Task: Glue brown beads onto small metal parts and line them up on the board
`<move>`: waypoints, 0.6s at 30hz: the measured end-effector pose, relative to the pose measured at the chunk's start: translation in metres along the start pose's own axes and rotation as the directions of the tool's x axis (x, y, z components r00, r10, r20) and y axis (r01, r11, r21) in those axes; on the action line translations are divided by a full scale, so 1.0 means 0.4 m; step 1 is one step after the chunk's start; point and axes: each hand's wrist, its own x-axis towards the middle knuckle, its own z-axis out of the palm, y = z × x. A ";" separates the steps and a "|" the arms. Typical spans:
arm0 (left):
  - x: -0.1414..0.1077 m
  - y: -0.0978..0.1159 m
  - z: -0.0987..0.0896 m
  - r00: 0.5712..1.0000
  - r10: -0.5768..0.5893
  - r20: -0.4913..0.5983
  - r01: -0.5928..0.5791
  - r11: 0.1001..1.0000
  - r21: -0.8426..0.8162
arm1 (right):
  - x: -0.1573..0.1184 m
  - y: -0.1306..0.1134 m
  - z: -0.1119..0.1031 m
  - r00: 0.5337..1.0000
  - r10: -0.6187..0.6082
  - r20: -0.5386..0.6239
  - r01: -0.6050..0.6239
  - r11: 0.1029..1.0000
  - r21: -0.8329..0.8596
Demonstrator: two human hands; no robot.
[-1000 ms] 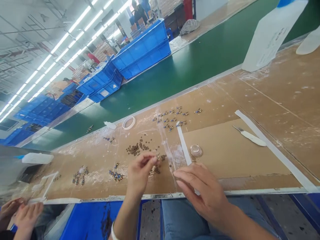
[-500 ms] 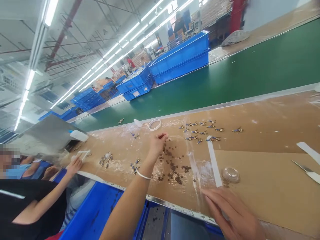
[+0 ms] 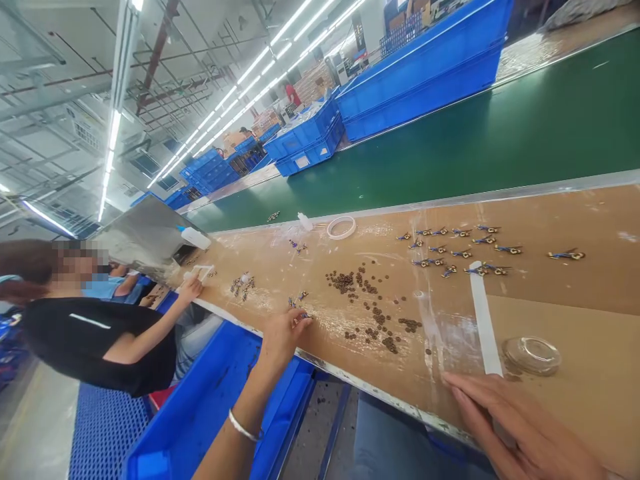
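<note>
My left hand (image 3: 281, 340), with a bracelet on the wrist, is near the table's front edge. Its thumb and fingers pinch a small blue-and-gold metal part (image 3: 304, 316), mostly hidden by the fingertips. A few similar parts (image 3: 292, 302) lie just beyond. To the right spread many small brown discs (image 3: 344, 283), some heaped, some loose. My right hand (image 3: 520, 423) rests low at the front edge with fingers stretched out, holding nothing that I can make out. Near it are a white strip (image 3: 485, 323) and a clear round dish (image 3: 533, 355).
Several blue-and-gold parts (image 3: 461, 253) lie in rows at the right. A white ring (image 3: 342, 228) and small white bottle (image 3: 305, 221) stand by the green belt (image 3: 400, 153). Blue crates (image 3: 420, 73) sit beyond. A co-worker (image 3: 95, 320) works at the left; a blue bin (image 3: 215, 393) is below.
My left hand has moved from the far side of the brown discs to the metal parts nearer the front edge. The view has swung left; my right hand stays by the front edge.
</note>
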 end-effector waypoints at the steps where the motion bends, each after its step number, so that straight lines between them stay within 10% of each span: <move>1: -0.009 0.005 0.009 1.000 0.015 0.006 -0.015 1.000 0.015 | 0.003 -0.004 -0.003 1.000 -0.004 -0.004 0.004 1.000 0.002; 18: 0.059 0.043 0.049 0.977 -0.046 0.210 0.092 0.973 -0.214 | 0.054 -0.041 -0.024 0.999 -0.053 0.001 0.053 0.998 -0.013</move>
